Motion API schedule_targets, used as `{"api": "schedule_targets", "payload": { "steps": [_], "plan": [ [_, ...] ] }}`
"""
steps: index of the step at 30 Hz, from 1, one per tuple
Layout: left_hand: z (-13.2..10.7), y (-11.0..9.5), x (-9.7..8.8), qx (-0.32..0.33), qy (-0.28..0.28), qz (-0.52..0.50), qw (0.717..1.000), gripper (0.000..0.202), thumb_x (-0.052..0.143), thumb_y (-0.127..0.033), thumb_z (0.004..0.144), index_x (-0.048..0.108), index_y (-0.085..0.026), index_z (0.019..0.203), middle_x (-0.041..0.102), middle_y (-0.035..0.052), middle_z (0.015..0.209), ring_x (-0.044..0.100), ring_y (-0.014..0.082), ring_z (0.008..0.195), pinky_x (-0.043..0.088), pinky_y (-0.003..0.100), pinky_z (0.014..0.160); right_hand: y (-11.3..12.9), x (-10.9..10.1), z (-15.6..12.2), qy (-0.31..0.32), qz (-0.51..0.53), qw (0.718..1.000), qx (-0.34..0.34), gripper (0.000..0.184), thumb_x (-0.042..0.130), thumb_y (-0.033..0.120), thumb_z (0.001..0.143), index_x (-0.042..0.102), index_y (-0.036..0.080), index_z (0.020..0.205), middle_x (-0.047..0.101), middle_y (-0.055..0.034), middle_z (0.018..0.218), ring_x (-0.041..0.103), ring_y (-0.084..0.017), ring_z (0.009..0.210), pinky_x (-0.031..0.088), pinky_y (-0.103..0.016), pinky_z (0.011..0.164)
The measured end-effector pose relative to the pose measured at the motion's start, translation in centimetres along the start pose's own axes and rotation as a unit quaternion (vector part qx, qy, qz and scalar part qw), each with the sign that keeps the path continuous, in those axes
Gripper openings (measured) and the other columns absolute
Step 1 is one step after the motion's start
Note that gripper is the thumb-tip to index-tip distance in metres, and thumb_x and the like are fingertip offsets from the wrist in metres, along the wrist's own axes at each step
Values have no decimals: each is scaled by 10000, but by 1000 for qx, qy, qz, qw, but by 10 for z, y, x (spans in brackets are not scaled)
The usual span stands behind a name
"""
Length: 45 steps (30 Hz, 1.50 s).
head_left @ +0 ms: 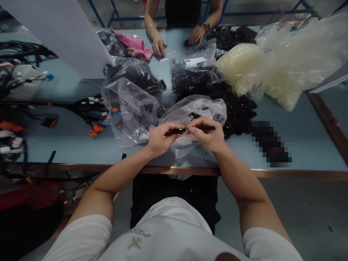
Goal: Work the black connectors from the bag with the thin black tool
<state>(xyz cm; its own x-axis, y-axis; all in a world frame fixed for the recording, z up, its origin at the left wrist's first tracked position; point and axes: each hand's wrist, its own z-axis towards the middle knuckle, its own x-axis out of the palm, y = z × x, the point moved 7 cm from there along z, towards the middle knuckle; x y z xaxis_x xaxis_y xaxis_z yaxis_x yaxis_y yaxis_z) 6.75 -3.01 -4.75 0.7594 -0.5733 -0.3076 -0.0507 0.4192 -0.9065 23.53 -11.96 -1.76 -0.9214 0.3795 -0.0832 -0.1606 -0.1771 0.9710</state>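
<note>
Item: slim black pen (pixel 203 128); silver band near its middle
Hold: pinched by left hand (pixel 163 138) and right hand (pixel 208 135)
Pose: level, lying crosswise
Place: just above clear plastic bag (pixel 199 107)

The bare left forearm (pixel 122 172) and the bare right forearm (pixel 239 177) are extended forward and angled inward, so that the left hand (pixel 161 137) and the right hand (pixel 208 135) are brought close together at the centre of the view. Both wrists are held slightly bent. The left fingers (pixel 174 127) are curled and closed into a pinch, and the right fingers (pixel 197 123) are pinched likewise, reaching toward the left hand. The two hands appear to be just apart, though the fingertips are partly hidden from this angle.
</note>
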Motion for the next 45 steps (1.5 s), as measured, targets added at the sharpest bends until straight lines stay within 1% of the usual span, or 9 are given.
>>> {"api": "schedule_targets", "payload": {
  "steps": [10,14,18,20,22,27,31,39,45],
  "plan": [
    [1,-2,2,-2,11,6,1000,239,837,-379,914,812,-203,1073,862,64,985,838,212,878,686,326,849,6,2,-3,7,-38,998,-45,133,782,338,857,789,229,782,756,-33,763,646,-162,669,527,-309,620],
    [0,-7,1,30,3,51,998,218,832,-371,935,814,-225,1096,864,51,1001,839,209,899,678,315,856,3,4,-4,3,-59,997,-56,116,762,321,847,771,233,772,760,-36,753,664,-178,672,524,-319,602],
    [1,-14,-2,82,1,117,990,196,844,-357,928,822,-241,1085,864,46,1031,838,208,940,669,300,886,7,6,-5,11,-62,993,-104,73,736,268,848,752,245,779,752,-27,748,677,-185,676,546,-343,641],
    [2,-15,-2,84,6,126,988,191,840,-355,930,823,-241,1082,864,45,1024,837,207,937,667,298,881,9,8,-5,28,-59,990,-122,67,731,255,857,748,254,793,749,-21,750,681,-187,689,553,-353,668],
    [2,-13,-3,63,5,112,992,197,826,-358,940,819,-236,1094,863,47,1004,835,208,913,669,305,856,10,7,-4,41,-51,991,-118,60,737,267,872,751,258,814,752,-21,774,681,-188,710,556,-356,687],
    [1,-8,-2,23,3,53,998,213,825,-368,938,810,-219,1089,860,66,1001,831,216,884,675,319,812,6,1,-5,32,-7,996,-85,54,783,308,880,764,261,898,752,-28,866,688,-187,776,556,-350,729],
    [1,-8,-2,27,7,50,998,203,835,-336,926,816,-223,1093,860,62,1008,832,219,916,672,320,834,3,3,-6,44,-9,996,-73,88,793,337,876,768,253,881,763,-40,859,709,-205,809,572,-371,777],
    [2,-10,-2,31,5,72,997,188,832,-324,922,821,-232,1085,862,46,986,831,210,885,664,306,819,4,5,-6,46,-14,996,-81,88,791,330,872,768,245,872,770,-34,833,700,-193,751,557,-358,722],
    [1,-11,-2,50,2,86,995,206,832,-363,932,821,-234,1092,862,45,972,831,207,869,655,298,797,8,7,-6,47,-33,994,-95,32,771,286,862,757,258,854,769,-30,810,701,-202,737,555,-368,699]
  ]
}}
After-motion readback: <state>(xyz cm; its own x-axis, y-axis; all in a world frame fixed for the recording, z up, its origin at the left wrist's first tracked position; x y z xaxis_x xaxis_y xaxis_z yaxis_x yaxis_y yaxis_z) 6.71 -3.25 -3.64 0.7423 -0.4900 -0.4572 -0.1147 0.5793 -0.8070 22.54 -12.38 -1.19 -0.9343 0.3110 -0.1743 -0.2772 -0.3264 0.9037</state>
